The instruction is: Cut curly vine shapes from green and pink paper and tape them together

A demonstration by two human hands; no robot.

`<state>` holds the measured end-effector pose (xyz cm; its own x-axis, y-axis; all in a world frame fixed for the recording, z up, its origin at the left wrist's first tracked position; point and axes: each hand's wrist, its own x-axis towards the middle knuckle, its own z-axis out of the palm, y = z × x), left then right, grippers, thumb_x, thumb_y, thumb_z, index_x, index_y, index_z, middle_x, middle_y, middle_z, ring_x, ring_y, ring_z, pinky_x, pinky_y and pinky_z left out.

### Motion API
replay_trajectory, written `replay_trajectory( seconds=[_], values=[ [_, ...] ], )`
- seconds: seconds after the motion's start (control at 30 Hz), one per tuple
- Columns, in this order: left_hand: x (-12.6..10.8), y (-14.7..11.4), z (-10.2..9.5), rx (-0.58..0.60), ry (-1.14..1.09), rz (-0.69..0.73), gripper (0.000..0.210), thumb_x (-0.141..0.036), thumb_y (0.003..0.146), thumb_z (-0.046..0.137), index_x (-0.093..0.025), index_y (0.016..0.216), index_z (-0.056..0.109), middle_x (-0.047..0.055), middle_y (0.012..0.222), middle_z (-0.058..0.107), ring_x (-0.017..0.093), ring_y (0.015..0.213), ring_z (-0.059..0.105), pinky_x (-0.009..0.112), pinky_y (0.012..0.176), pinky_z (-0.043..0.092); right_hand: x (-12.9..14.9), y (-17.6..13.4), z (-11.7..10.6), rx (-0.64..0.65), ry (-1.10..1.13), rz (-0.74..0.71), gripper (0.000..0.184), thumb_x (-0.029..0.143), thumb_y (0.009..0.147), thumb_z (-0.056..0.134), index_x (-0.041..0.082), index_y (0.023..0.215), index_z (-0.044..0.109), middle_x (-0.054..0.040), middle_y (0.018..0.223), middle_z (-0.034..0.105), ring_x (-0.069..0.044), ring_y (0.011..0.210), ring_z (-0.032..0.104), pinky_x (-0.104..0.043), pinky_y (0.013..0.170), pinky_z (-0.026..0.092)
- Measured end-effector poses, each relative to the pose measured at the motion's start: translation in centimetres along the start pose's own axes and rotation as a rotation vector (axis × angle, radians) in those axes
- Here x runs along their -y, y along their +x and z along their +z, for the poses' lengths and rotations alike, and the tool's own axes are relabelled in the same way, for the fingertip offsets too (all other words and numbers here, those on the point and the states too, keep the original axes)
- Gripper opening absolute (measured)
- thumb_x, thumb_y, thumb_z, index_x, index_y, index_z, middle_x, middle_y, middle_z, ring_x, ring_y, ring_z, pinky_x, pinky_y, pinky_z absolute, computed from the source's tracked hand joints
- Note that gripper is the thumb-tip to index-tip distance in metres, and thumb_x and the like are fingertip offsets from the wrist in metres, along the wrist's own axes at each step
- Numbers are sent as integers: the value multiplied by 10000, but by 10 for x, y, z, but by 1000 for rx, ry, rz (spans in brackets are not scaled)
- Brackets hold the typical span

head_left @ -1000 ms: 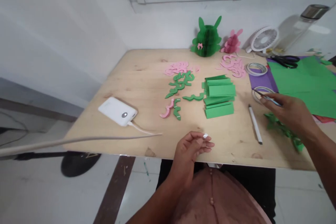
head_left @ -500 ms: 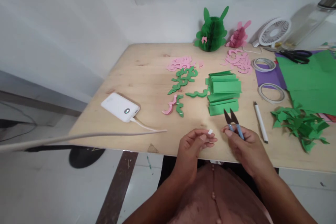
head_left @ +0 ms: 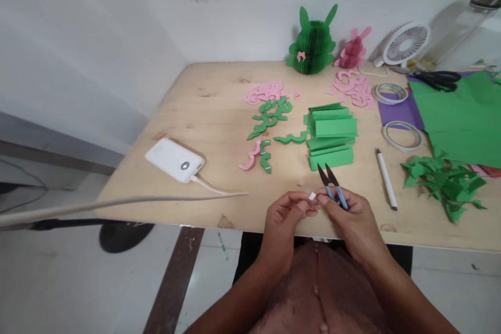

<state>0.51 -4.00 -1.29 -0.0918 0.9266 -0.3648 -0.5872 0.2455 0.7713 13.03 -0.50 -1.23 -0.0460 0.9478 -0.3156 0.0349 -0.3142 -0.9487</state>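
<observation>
Between the fingertips of my left hand [head_left: 287,216] is a small white piece of tape [head_left: 312,196]. My right hand [head_left: 350,222] is closed round blue-handled thread snips [head_left: 332,188], whose dark blades stand apart and point away from me. The right thumb and fingertip come up close beside the tape; whether they touch it I cannot tell. Just beyond the snips lies a stack of pleated green paper [head_left: 334,128]. Left of it are a wavy green paper strip [head_left: 265,156] with small white patches and a pink scalloped strip [head_left: 250,155].
Pink cutouts [head_left: 266,92], green cutouts [head_left: 270,115], a white power bank [head_left: 174,159] and its cable lie leftward. To the right are a marker [head_left: 386,180], tape rolls [head_left: 402,136], green scraps [head_left: 444,185] and black scissors [head_left: 438,81]. Paper rabbits [head_left: 312,47] and a fan [head_left: 407,43] stand behind.
My right hand has moved left with the snips, bringing its fingertips close to the white tape. My left hand stays nearly in place. The whole view has shifted slightly.
</observation>
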Motion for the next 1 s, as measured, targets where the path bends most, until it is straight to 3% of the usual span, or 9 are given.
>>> replay_trajectory(
  seconds=[0.23, 0.57, 1.0],
  values=[
    [3, 0, -2, 6, 24, 12, 119, -272, 781, 687, -166, 825, 717, 49, 836, 724, 169, 828, 652, 304, 827, 514, 0, -1, 3, -23, -51, -58, 163, 349, 712, 715, 188, 726, 707, -1, 661, 632, -138, 611, 531, -253, 580, 426],
    [2, -2, -2, 7, 23, 0, 144, -286, 778, 686, -164, 839, 732, 53, 845, 729, 175, 841, 647, 310, 842, 504, 8, -10, 5, -83, -328, -191, 164, 344, 755, 640, 194, 697, 674, 3, 600, 574, -128, 548, 470, -236, 502, 380],
    [3, -1, 0, -30, 6, -23, 112, -236, 737, 704, -149, 800, 735, 45, 794, 725, 153, 789, 645, 287, 798, 511, 6, -14, 6, -110, -334, -242, 194, 360, 755, 624, 184, 685, 668, 7, 593, 579, -116, 528, 478, -220, 490, 394]
  ],
)
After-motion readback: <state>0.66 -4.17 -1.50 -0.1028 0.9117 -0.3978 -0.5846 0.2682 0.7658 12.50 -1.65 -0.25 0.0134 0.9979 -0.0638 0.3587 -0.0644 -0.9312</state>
